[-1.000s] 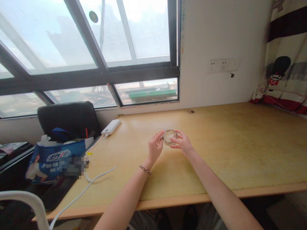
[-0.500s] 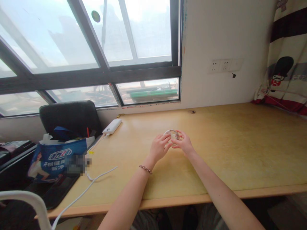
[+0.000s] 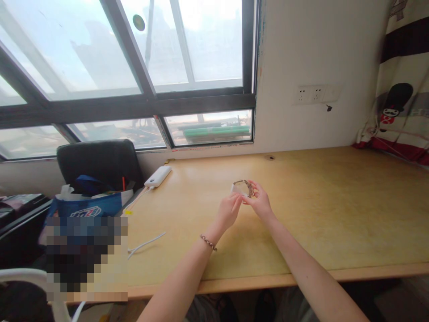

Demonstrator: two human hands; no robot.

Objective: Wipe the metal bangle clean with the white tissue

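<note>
Above the wooden table, both hands hold a small ring-shaped band (image 3: 250, 188). Its right side is dark brown and patterned, and a thin dark edge arches across its top. A white piece (image 3: 234, 189) shows at its left side; whether it is part of the band I cannot tell. My left hand (image 3: 229, 209), with a beaded bracelet at the wrist, pinches the lower left edge with fingers together. My right hand (image 3: 260, 201) curls round the right side, thumb below and fingers behind. The fingers partly hide the band.
A white power bank (image 3: 157, 176) with a cable lies at the table's (image 3: 335, 214) back left. Another white cable end (image 3: 147, 244) rests nearer. At the left stand a black chair (image 3: 98, 161) and a blue bag (image 3: 83, 208). Wall sockets (image 3: 310, 94) are beyond.
The band has turned so that its opening faces me and its dark patterned side shows more. My left hand has shifted slightly down and right, its fingers now closer together.
</note>
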